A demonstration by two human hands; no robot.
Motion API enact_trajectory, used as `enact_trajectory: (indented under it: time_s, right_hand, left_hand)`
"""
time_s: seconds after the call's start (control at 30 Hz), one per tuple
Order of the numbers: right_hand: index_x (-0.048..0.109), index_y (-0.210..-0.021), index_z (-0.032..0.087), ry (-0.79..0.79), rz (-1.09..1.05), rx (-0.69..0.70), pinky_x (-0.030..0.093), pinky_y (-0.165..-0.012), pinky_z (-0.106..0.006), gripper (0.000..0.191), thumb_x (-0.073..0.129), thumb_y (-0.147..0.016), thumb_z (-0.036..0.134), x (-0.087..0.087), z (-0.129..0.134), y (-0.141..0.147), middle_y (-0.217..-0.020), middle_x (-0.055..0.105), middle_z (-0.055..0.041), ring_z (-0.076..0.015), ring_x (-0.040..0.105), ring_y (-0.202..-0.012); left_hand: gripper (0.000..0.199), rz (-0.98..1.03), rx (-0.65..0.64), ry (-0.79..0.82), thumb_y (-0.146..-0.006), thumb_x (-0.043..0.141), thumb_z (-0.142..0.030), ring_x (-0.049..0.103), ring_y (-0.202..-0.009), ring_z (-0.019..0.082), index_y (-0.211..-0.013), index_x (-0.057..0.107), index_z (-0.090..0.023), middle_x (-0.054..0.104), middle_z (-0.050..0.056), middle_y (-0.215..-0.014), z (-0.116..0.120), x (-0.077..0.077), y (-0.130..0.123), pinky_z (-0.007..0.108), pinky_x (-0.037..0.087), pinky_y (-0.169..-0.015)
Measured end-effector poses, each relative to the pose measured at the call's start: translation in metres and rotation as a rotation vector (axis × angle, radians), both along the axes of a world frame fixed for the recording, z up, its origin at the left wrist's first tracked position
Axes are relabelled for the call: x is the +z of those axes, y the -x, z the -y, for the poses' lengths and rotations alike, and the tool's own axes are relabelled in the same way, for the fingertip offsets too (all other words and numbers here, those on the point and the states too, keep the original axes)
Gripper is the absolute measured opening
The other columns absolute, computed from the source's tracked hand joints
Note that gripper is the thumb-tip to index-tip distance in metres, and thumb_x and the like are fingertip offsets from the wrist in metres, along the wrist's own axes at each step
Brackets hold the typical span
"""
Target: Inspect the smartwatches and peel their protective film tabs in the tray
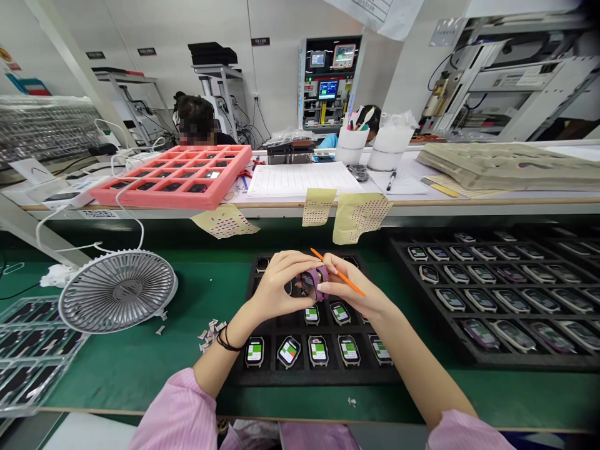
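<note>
Both hands meet above a black foam tray (300, 377) of square watch faces with lit green and white screens. My left hand (276, 289) grips a purple watch case (311, 284) by its left side, thumb below and fingers over the top. My right hand (351, 287) pinches the case's right side and also holds a thin orange stick (344, 277), which slants down to the right. Fingers hide part of the case.
A round grey fan (119, 290) stands at the left, beside clear trays (35, 350). Small scraps (209, 334) lie left of the black tray. Another watch tray (469, 350) is at the right. A shelf (281, 204) behind holds a pink foam tray (187, 199).
</note>
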State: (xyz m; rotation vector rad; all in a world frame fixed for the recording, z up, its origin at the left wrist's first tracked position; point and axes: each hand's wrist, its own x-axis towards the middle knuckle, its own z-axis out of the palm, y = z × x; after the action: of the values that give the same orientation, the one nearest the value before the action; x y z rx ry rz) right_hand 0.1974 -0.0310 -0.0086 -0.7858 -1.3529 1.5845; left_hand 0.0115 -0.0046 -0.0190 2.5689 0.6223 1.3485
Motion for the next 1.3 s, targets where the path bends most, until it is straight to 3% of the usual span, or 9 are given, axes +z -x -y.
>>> enact_trajectory:
  time_s: [0.27,0.4,0.5,0.6,0.7,0.87,1.0,1.3]
  right_hand:
    - [0.032,-0.071,0.023,-0.072,-0.017,-0.051,0.043,-0.06,-0.026,0.05,0.081,-0.064,0.034,-0.007,0.001,0.004,-0.068,0.042,0.0061,-0.0119,0.047,-0.06]
    - [0.035,-0.071,0.024,-0.175,0.039,-0.126,0.047,-0.063,-0.03,0.047,0.08,-0.066,0.038,-0.006,0.001,0.003,-0.073,0.052,0.0035,-0.0139,0.052,-0.063]
    - [0.04,-0.067,0.023,-0.33,0.039,-0.337,0.05,-0.07,-0.037,0.038,0.062,-0.081,0.051,-0.003,0.002,-0.002,-0.077,0.063,-0.0022,-0.0184,0.06,-0.067]
    - [0.05,-0.072,0.024,-0.408,-0.065,-0.428,0.05,-0.062,-0.039,0.044,0.04,-0.088,0.064,0.001,0.004,-0.009,-0.069,0.067,-0.0036,-0.0193,0.06,-0.054]
    - [0.061,-0.08,0.025,-0.443,-0.128,-0.404,0.047,-0.051,-0.036,0.045,0.045,-0.084,0.067,0.004,0.007,-0.013,-0.071,0.068,-0.0047,-0.0196,0.059,-0.051]
    - [0.072,-0.066,0.023,-0.524,-0.102,-0.405,0.044,-0.046,-0.037,0.051,0.045,-0.086,0.062,0.003,0.012,-0.013,-0.06,0.067,-0.0082,-0.0207,0.057,-0.047]
    - [0.075,-0.063,0.023,-0.578,-0.068,-0.416,0.043,-0.044,-0.037,0.051,0.047,-0.088,0.057,0.002,0.014,-0.011,-0.054,0.067,-0.0091,-0.0207,0.056,-0.044]
    - [0.078,-0.074,0.02,-0.698,-0.139,-0.364,0.048,-0.042,-0.03,0.048,0.043,-0.094,0.046,-0.002,0.011,-0.01,-0.063,0.072,-0.0089,-0.0183,0.061,-0.049]
  left_hand:
    - [0.046,0.001,-0.023,0.008,-0.071,0.067,-0.019,0.062,-0.102,0.024,-0.116,0.06,-0.023,0.068,0.008,-0.11,0.001,-0.003,-0.003,0.04,0.045,-0.09]
    - [0.045,0.03,0.014,-0.024,-0.071,0.068,-0.021,0.06,-0.105,0.026,-0.115,0.061,-0.023,0.068,0.009,-0.109,0.0,-0.001,-0.002,0.043,0.045,-0.093]
    - [0.045,0.079,0.039,0.002,-0.071,0.07,-0.02,0.059,-0.108,0.026,-0.115,0.061,-0.023,0.066,0.01,-0.115,-0.001,0.002,0.003,0.043,0.046,-0.094]
    - [0.046,0.109,0.015,0.104,-0.073,0.068,-0.016,0.062,-0.104,0.023,-0.118,0.059,-0.021,0.066,0.01,-0.116,-0.001,0.005,0.008,0.037,0.05,-0.089]
    - [0.047,0.116,0.005,0.167,-0.073,0.066,-0.012,0.065,-0.1,0.022,-0.119,0.058,-0.02,0.069,0.009,-0.112,0.001,0.005,0.009,0.032,0.052,-0.084]
    - [0.046,0.119,0.014,0.184,-0.072,0.065,-0.014,0.065,-0.101,0.022,-0.118,0.059,-0.02,0.069,0.009,-0.113,0.003,0.005,0.009,0.032,0.053,-0.083]
    - [0.045,0.124,0.013,0.181,-0.073,0.066,-0.015,0.065,-0.099,0.022,-0.117,0.059,-0.019,0.069,0.01,-0.112,0.004,0.006,0.009,0.032,0.054,-0.082]
    - [0.048,0.127,0.013,0.142,-0.071,0.065,-0.01,0.066,-0.099,0.02,-0.118,0.059,-0.018,0.069,0.008,-0.112,0.006,0.006,0.007,0.028,0.055,-0.08]
